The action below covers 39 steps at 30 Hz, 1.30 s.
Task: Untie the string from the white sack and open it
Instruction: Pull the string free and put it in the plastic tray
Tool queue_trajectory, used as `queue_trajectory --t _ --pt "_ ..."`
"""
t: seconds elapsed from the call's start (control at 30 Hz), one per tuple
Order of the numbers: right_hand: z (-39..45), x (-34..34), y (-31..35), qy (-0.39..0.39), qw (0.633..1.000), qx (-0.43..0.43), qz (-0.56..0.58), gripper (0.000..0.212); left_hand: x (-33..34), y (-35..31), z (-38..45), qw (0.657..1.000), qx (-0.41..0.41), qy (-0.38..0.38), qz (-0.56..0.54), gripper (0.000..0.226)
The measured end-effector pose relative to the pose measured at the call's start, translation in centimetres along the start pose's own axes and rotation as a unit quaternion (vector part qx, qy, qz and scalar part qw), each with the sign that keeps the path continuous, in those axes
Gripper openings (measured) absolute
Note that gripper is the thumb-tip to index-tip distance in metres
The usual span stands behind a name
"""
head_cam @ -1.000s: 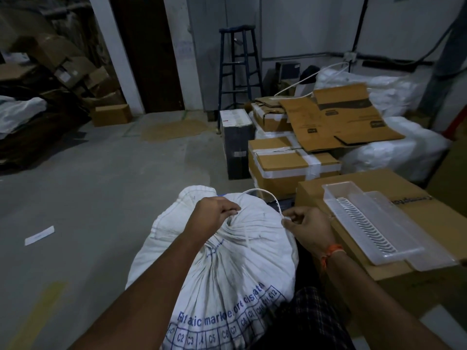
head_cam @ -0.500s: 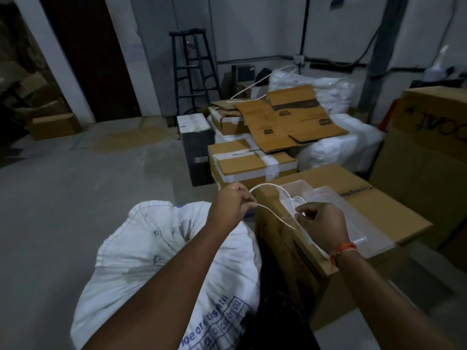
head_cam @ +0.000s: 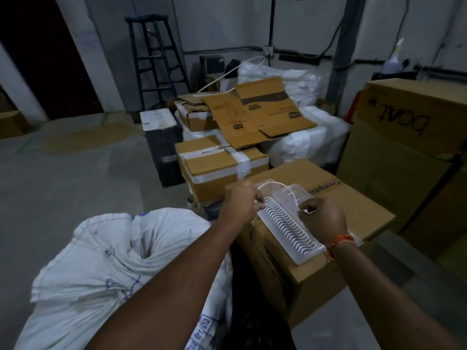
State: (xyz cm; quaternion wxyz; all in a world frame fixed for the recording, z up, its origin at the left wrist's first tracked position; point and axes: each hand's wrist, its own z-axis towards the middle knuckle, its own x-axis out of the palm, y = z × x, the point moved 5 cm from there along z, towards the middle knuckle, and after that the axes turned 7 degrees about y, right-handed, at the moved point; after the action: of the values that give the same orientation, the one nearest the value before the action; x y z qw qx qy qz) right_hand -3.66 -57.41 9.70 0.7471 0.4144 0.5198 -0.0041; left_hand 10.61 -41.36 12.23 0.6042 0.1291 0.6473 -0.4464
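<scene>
At seven o'clock lies the soft white sack (head_cam: 106,258) — neck puckered, string (head_cam: 274,184) free. Left hand (head_cam: 238,203) and right hand (head_cam: 322,219) fingers pinch that thin string's ends; grasp the sack's limp neck folds.

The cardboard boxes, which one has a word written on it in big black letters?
The tall cardboard box on the far right, with "boat" handwritten upside down in black marker. The box under the clear plastic tray has only small print; the taped box shows no writing.
</scene>
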Motion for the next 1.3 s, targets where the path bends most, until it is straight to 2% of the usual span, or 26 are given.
queue_trajectory --t 0.13,0.27,0.43,0.53,0.67,0.8,0.9,0.97,1.13,1.23,1.3 --pt "1.4 0.9 -1.8 0.012 0.999 0.029 -0.040 0.013 2.3 -0.4 2.2 0.998 0.001 0.054 0.022 0.017" --pt "2.4 2.1 -3.1 0.013 0.997 0.010 -0.071 0.012 4.3 -1.0 4.2 0.992 -0.007 0.118 0.037 0.013" --pt "3.5 4.0 -4.5 0.009 0.979 0.014 -0.204 0.013 6.6 -1.5 6.2 0.980 -0.013 0.187 0.068 0.006" --pt "3.2 4.3 -4.3 0.008 0.977 0.028 -0.213 0.012 7.7 -1.8 6.6 0.973 -0.025 0.215 0.082 0.006" --pt "3.0 3.4 -5.4 -0.028 0.989 0.009 -0.145 0.005 8.4 -1.7 6.9 0.977 -0.019 0.197 0.074 0.011" --pt "2.1 0.9 -8.9 -0.089 0.993 0.071 -0.025 0.010 7.9 -1.3 6.5 0.990 -0.018 0.127 0.057 0.016" --pt "0.2 -0.5 -10.0 -0.108 0.989 0.102 0.009 0.009 6.9 -0.4 6.1 0.996 -0.026 0.081 0.022 0.015" --pt "-0.7 -0.7 -8.8 -0.085 0.994 0.066 0.020 0.001 6.6 0.4 5.6 0.996 -0.037 0.082 -0.001 0.010" --pt "-3.5 0.7 -1.9 0.011 0.994 -0.095 0.045 0.009 5.6 2.0 4.3 0.994 -0.072 0.053 -0.068 0.012" --pt "-4.1 1.7 0.4 0.023 0.989 -0.130 0.064 0.008 4.3 2.9 3.9 0.993 -0.088 0.038 -0.071 0.014" --pt "-4.1 2.2 1.0 0.030 0.988 -0.133 0.072 0.008 3.4 3.5 3.7 0.992 -0.100 0.055 -0.061 0.015"
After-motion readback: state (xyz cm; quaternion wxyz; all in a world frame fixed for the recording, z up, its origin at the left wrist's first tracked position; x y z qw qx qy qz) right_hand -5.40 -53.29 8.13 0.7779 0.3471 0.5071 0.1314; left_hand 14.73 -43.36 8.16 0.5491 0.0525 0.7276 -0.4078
